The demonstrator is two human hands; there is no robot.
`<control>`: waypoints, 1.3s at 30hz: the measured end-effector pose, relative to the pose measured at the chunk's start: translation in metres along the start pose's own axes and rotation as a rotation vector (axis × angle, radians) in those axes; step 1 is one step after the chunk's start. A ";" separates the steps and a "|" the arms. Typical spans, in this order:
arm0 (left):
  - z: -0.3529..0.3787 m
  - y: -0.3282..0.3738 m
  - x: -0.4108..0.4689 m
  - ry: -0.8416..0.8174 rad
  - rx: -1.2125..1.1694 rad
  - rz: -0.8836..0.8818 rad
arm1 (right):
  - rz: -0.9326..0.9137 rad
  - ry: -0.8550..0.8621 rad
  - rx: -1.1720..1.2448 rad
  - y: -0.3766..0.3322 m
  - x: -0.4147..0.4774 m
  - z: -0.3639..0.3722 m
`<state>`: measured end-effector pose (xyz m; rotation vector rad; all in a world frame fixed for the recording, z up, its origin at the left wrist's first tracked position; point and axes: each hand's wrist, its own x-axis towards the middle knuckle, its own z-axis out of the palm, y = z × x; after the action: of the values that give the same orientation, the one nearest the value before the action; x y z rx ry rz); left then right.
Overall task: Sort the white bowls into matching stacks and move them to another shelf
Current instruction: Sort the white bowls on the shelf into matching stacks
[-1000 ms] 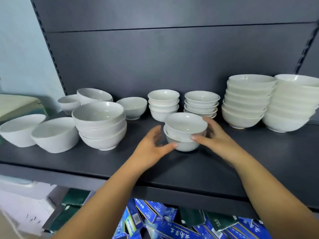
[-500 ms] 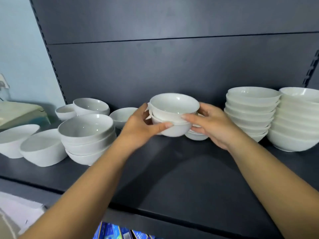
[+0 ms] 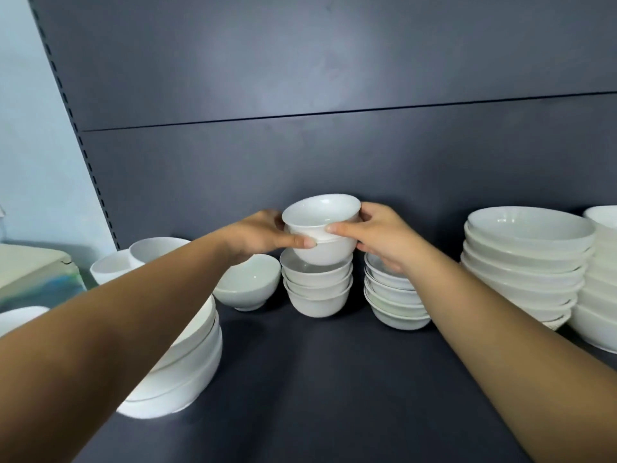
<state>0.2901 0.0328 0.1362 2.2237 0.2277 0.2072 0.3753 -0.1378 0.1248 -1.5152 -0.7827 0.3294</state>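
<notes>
Two small white bowls, nested (image 3: 322,228), hang between my hands just above a stack of matching small bowls (image 3: 317,289) at the back of the dark shelf (image 3: 317,379). My left hand (image 3: 267,233) grips the pair from the left, thumb across the front. My right hand (image 3: 377,233) grips them from the right. The lower bowl's base sits right over the stack's top bowl; whether they touch I cannot tell.
A stack of shallow small bowls (image 3: 394,302) stands right of the target stack, partly behind my right wrist. Large bowl stacks (image 3: 524,262) fill the right end. A single bowl (image 3: 248,285) and medium bowl stack (image 3: 187,369) sit left.
My hands lifted the nested pair from the shelf's front and carried it back over the small-bowl stack. The camera moved closer and tilted up.
</notes>
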 end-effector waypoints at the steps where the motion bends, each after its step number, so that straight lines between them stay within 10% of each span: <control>1: -0.001 -0.004 0.005 -0.022 -0.013 -0.005 | 0.006 0.001 -0.006 0.003 0.004 0.001; 22: -0.008 -0.036 0.024 -0.314 0.091 -0.053 | 0.154 0.083 -0.176 0.034 0.020 0.023; 39: -0.003 -0.044 0.031 -0.165 0.232 -0.051 | -0.149 0.300 -0.351 0.098 -0.043 0.058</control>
<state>0.3154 0.0691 0.1061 2.4467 0.2270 -0.0324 0.3337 -0.1142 0.0131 -1.7689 -0.7325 -0.1542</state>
